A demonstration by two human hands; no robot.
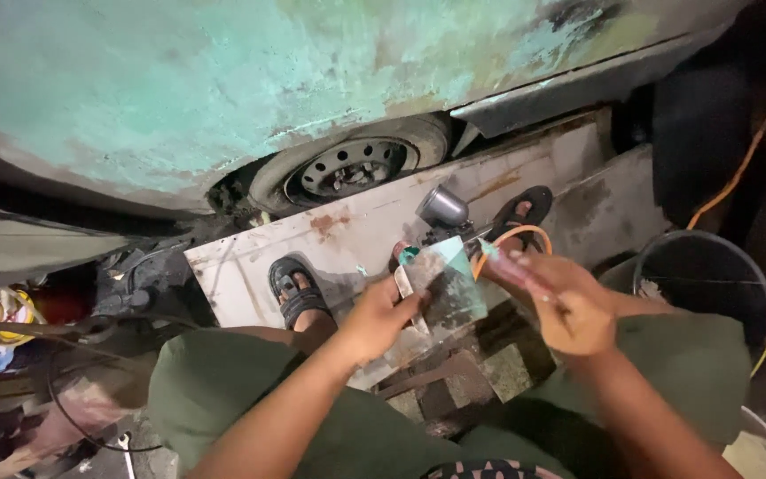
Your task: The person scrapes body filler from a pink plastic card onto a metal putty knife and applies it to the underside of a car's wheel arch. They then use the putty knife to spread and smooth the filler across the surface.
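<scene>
My left hand (381, 312) pinches a small flat board (449, 282) smeared with teal filler, fingers closed on its edge; my right hand (569, 302) curls closed around a blurred scraper (509, 266) at the board's far edge.

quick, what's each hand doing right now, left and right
Left hand: closed on the edge of a flat board smeared with teal filler.
Right hand: fingers curled and blurred; whether it holds anything cannot be told.

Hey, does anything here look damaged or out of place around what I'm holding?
Yes. The car body panel above the wheel is patchy, its turquoise coating worn through to bare, rusty-looking patches. The white board under your feet has rust stains. The flat scraper in your left hand is smeared with turquoise; your right hand is motion-blurred.
</scene>
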